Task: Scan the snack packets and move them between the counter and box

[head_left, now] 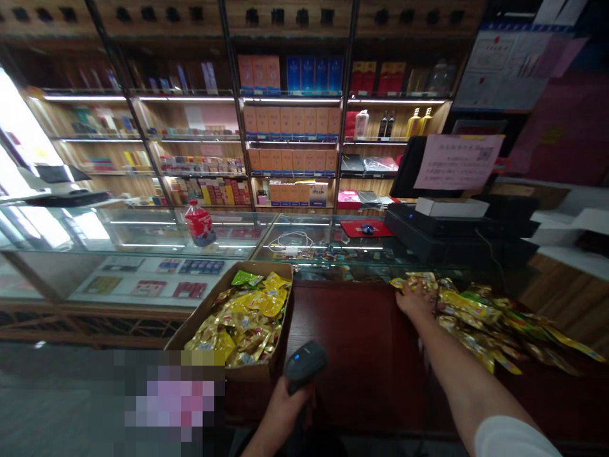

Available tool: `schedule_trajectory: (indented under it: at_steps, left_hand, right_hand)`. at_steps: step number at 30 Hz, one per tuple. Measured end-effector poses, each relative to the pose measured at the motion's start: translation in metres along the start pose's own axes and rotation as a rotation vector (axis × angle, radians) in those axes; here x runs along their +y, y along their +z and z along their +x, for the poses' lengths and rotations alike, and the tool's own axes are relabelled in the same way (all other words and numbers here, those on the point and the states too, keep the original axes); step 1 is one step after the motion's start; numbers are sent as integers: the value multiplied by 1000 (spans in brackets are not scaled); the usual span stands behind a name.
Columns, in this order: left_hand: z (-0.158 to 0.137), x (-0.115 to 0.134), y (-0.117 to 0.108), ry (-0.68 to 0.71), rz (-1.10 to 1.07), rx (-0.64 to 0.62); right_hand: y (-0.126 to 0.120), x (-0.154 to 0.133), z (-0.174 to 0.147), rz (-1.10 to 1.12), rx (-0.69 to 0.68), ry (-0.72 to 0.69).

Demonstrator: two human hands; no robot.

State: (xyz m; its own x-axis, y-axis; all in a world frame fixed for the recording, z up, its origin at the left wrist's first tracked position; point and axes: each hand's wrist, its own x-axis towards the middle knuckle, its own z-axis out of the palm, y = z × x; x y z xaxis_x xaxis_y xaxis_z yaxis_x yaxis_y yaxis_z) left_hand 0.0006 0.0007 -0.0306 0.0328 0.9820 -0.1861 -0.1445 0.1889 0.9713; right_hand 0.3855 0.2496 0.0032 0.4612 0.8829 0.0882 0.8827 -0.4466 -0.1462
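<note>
My left hand is wrapped round the handle of a black barcode scanner, which shows a small blue light. At the right, my right hand reaches over the dark red counter and lies on a gold snack packet; whether its fingers grip the packet I cannot tell. Beside that hand, a loose pile of gold, yellow and green packets spreads to the right. An open cardboard box left of the scanner is full of similar shiny packets.
Behind the counter runs a glass display case with a red jug on it. A mouse lies on a red mat. A black till and a monitor with a paper sheet stand back right. Stocked shelves line the wall.
</note>
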Motion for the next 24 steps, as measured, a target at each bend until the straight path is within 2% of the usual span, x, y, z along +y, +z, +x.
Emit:
schedule_trajectory:
  at_steps: [7, 14, 16, 20, 22, 24]
  left_hand:
    - [-5, 22, 3, -15, 9, -14]
    - [-13, 37, 9, 17, 27, -38]
    - [-16, 40, 11, 33, 12, -50]
    - [-19, 43, 10, 6, 8, -102]
    - [-18, 43, 8, -21, 28, -160]
    - [-18, 44, 6, -32, 52, -214]
  right_hand:
    - [9, -19, -95, 13, 69, -280]
    - [5, -13, -181, 195, 6, -552]
    - [6, -11, -197, 260, 65, -572]
    - [9, -11, -214, 264, 248, -451]
    - [8, -13, -218, 198, 280, -432]
    - [6, -16, -220, 155, 282, -472]
